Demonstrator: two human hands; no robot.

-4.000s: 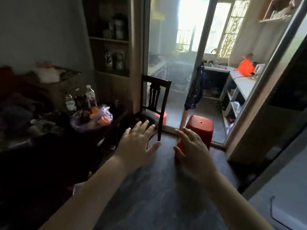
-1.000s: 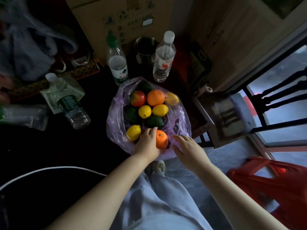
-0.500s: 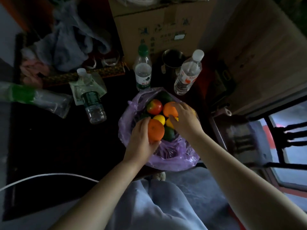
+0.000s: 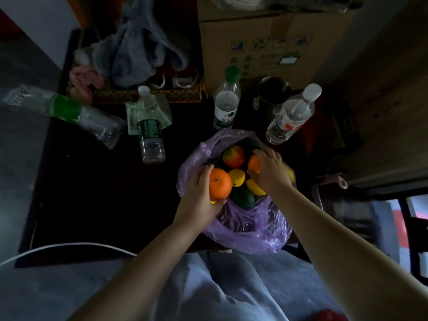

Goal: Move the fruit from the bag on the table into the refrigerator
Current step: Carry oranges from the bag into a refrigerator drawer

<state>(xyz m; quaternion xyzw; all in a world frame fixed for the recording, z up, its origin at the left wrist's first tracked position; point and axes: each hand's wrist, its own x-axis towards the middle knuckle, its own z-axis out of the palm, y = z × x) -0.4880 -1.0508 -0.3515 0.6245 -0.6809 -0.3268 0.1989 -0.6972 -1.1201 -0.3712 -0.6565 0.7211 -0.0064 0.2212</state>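
Wraps the fingers [image 4: 205, 176] of the left hand [image 4: 199, 202] round a bright, round orange with a small stem dimple [image 4: 220, 184], thumb underneath, raised just above the other fruit. Curls the fingers [image 4: 260, 156] of the right hand [image 4: 272, 173] over a second round orange [image 4: 253, 163] at the right of the pile; cannot tell if lifted or only gripped in place.

Reaches with both hands into a thin, crumpled purple plastic bag [image 4: 243, 235], mouth open upward, sitting at the near right edge of a dark worktop [image 4: 104, 193]. Leaves in the bag a red-and-yellow round fruit [image 4: 233, 156] on the far side, yellow lemons [image 4: 236, 177] between the two hands, and a dark green fruit [image 4: 243, 198] nearer.

Shows, beyond the bag, a clear water bottle with a green cap [image 4: 225, 105], a clear water bottle with a white cap [image 4: 290, 117] to the right, a dark metal cup [image 4: 273, 93] between them, and a brown cardboard box [image 4: 266, 42] farther back. Shows no refrigerator anywhere.

Reads as the pick-up step, early in the task, with most of the fruit not yet out of the bag. Calls next for drawing both oranges straight up past the loose plastic rim without snagging it or rolling the lemons out, then turning away from the worktop to find and open the refrigerator, probably needing one hand freed for the door.
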